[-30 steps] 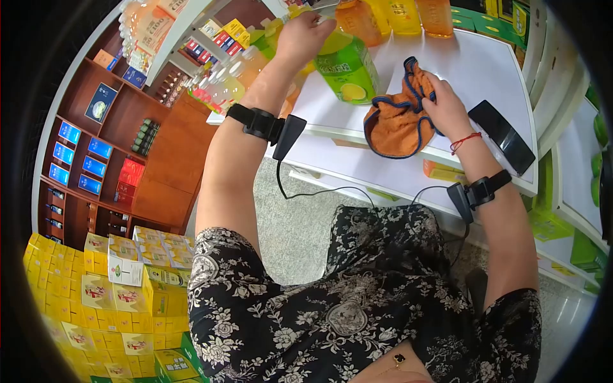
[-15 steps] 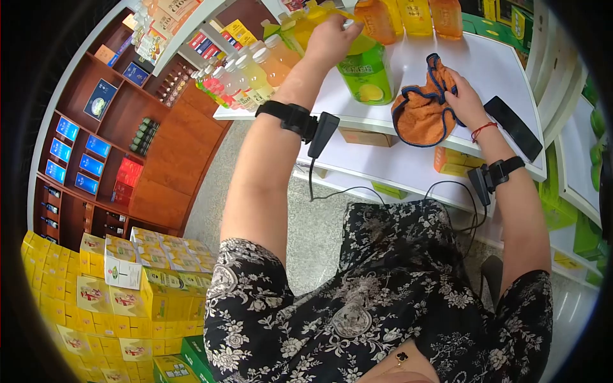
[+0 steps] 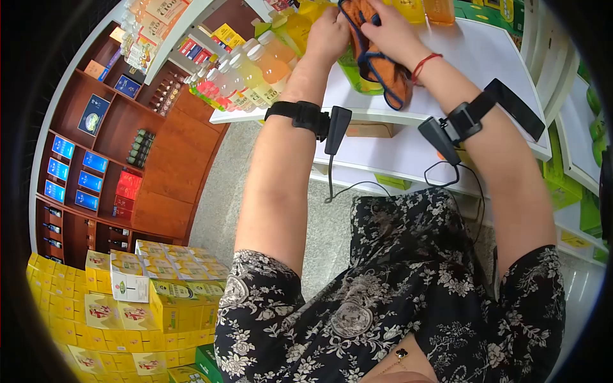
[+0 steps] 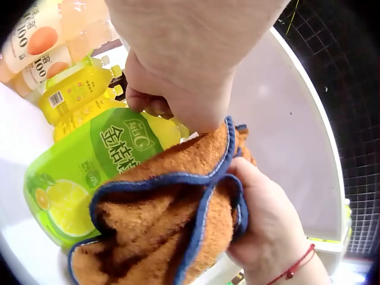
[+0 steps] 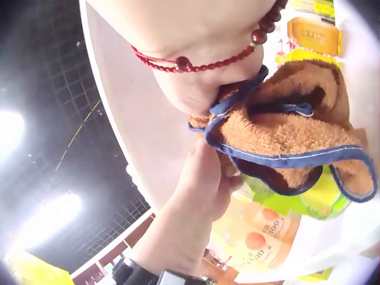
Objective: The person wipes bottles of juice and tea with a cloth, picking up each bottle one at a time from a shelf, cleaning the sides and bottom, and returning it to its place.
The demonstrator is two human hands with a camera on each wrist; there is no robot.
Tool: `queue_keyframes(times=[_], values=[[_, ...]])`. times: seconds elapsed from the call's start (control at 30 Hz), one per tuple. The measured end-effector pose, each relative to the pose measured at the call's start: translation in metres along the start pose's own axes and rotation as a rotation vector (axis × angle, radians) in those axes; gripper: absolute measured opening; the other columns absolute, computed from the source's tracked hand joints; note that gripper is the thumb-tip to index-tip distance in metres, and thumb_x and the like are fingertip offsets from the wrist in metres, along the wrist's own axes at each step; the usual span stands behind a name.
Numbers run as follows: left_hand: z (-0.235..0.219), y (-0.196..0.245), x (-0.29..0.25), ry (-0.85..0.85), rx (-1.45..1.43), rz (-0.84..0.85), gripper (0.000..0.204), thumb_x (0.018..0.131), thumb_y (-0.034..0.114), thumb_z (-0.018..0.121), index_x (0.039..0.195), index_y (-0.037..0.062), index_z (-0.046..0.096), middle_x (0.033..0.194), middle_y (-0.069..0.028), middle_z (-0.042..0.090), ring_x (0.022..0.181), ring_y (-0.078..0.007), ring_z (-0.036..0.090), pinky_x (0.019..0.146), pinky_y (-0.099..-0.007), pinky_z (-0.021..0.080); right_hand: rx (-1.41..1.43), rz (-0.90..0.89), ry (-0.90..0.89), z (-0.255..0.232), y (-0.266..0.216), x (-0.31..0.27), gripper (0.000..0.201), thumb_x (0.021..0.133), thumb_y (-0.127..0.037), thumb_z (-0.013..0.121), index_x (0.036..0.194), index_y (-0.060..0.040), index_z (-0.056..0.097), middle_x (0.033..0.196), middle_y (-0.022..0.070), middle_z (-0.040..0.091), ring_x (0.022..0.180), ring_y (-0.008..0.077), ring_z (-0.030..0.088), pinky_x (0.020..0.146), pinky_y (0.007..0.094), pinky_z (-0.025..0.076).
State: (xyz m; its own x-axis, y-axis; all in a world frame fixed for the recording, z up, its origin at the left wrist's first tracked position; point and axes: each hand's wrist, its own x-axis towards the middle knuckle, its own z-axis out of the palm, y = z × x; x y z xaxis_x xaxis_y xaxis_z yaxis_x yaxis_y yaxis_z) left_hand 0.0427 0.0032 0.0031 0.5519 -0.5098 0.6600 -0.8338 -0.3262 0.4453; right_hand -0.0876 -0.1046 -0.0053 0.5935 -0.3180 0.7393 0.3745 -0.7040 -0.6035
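My left hand grips the top of a large juice bottle with a green, lemon-pictured label, covering its cap. The bottle stands near the front of the white shelf. An orange cloth with navy edging is bunched in my right hand, which holds it against the bottle's upper part, close beside the left hand. In the left wrist view, folds of the cloth hang over one side of the label. The right wrist view has the cloth in front of most of the bottle.
Rows of drink bottles stand left of the green-labelled one, with yellow and orange bottles behind. A flat black slab lies at the shelf's right. A cardboard box sits one level below. Yellow cartons are stacked at lower left.
My right hand has carried the cloth up and left from the shelf's front edge onto the bottle. The left hand has stayed at the bottle's top throughout.
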Motion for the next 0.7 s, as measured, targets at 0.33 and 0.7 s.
queue_keyframes(times=[0.33, 0.7], values=[[-0.003, 0.024, -0.01, -0.045, -0.184, -0.085, 0.047, 0.087, 0.037, 0.045, 0.116, 0.0017, 0.055, 0.109, -0.0228, 0.061, 0.105, -0.0347, 0.056, 0.09, -0.0365, 0.041, -0.152, 0.245, -0.047, 0.007, 0.097, -0.053, 0.056, 0.08, -0.022, 0.053, 0.132, -0.0075, 0.041, 0.107, 0.0241, 0.06, 0.101, 0.0379, 0.057, 0.093, 0.0395, 0.042], [-0.009, 0.023, -0.009, -0.083, -0.077, -0.037, 0.044, 0.09, 0.037, 0.046, 0.112, 0.0004, 0.056, 0.106, -0.0248, 0.061, 0.101, -0.0374, 0.057, 0.087, -0.0396, 0.043, -0.046, 0.166, -0.032, -0.02, 0.026, -0.009, 0.055, 0.08, -0.024, 0.054, 0.131, -0.008, 0.045, 0.102, 0.0239, 0.061, 0.094, 0.0356, 0.059, 0.085, 0.0395, 0.047]])
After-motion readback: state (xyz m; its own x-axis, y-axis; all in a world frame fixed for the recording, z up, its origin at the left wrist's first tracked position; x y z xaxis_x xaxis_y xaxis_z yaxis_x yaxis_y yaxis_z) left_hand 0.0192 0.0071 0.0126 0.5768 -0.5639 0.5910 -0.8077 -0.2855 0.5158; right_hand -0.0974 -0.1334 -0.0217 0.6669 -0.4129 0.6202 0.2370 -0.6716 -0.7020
